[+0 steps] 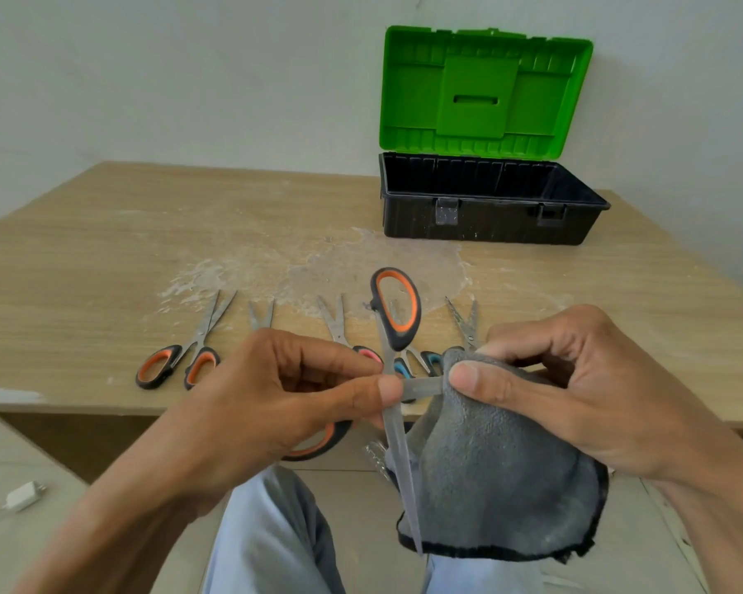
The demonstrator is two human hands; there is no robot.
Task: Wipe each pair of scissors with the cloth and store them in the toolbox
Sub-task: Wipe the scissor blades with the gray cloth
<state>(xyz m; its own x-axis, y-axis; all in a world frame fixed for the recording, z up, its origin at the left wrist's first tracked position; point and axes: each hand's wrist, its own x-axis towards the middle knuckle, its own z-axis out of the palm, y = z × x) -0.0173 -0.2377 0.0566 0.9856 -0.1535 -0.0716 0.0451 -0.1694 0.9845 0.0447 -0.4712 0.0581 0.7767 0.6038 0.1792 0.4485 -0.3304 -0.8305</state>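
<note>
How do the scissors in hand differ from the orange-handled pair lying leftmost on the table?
The held scissors are spread wide, off the table, pinched by the left hand, one blade in the cloth; the leftmost scissors lie flat, slightly open, untouched. Both have orange-and-black handles.

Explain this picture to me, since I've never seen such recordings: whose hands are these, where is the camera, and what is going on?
No machine here: a person wears a camera on the head, looking down at their own hands. The left hand holds open steel scissors with orange-and-black handles; the right hand pinches a grey cloth round one blade. Several more scissors lie on the wooden table, and a black toolbox with its green lid open stands behind.
</note>
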